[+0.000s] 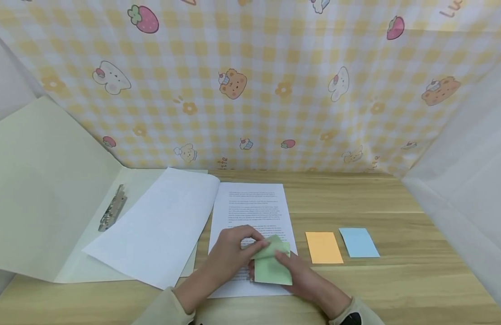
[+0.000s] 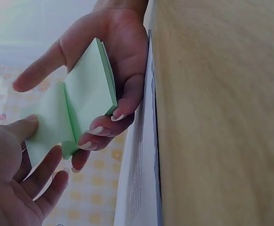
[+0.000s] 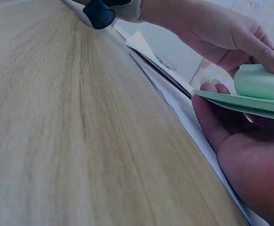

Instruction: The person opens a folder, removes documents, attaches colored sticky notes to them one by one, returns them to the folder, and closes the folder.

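Head view: A person's left hand [image 1: 234, 247] pinches the bent-back top of a green sticky-note pad [image 1: 273, 272] as the right hand [image 1: 306, 279] grips its body over a printed page [image 1: 254, 210]. An orange note [image 1: 324, 248] and a blue note [image 1: 359, 243] lie side by side, perhaps for easy reach, on a wood-grain table [image 1: 417, 275]. A white sheet [image 1: 161, 230] overlaps an open folder [image 1: 51, 180] with a metal clip [image 1: 113, 208]; yellow gingham cloth [image 1: 266, 122] (strawberries and bears included) hangs behind.

Left wrist view: The right hand's fingers curl round the pad's edge, seemingly bracing it while the left holds the folded-back part.

Right wrist view: The right hand supports the pad from below, likely steadying it; how many leaves curl back is hard to tell.
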